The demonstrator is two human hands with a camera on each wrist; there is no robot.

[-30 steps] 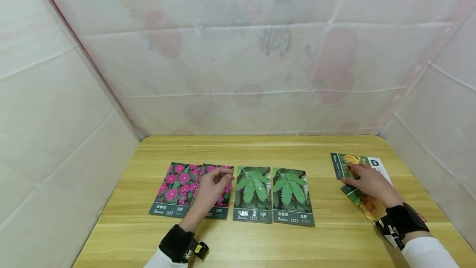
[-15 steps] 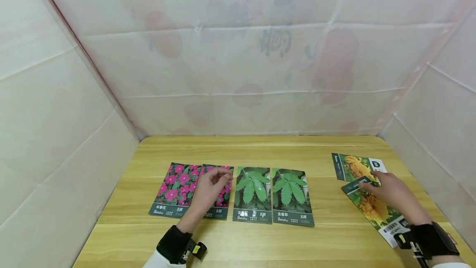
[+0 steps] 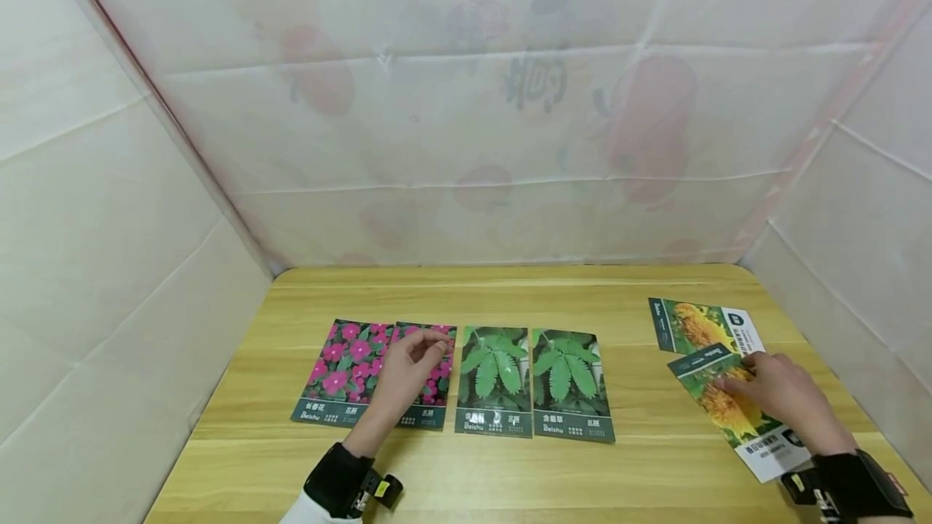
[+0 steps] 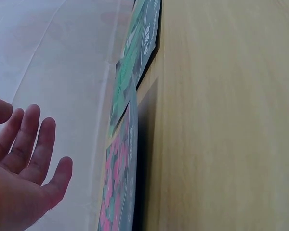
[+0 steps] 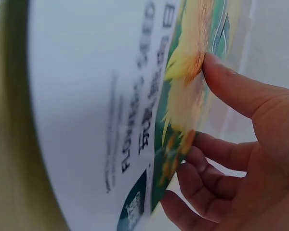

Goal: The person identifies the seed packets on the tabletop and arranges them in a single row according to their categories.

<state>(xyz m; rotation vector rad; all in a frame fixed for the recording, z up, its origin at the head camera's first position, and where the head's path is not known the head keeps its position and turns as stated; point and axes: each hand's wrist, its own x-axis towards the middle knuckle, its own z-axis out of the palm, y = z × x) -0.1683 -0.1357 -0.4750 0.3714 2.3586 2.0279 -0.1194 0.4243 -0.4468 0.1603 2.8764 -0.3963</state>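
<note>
Hanging loose, left hand (image 3: pixel 406 370) partly hides pink packets (image 3: pixel 353 358); right hand (image 3: pixel 786 392) pinches a yellow packet (image 3: pixel 734 420).

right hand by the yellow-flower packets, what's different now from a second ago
The right hand has moved rightward and toward the person, and now grips the near yellow-flower packet by its right-hand edge. The far yellow-flower packet is less covered by the hand but lies where it was. The left hand, pink-flower packets and green-leaf packets have stayed put.
</note>
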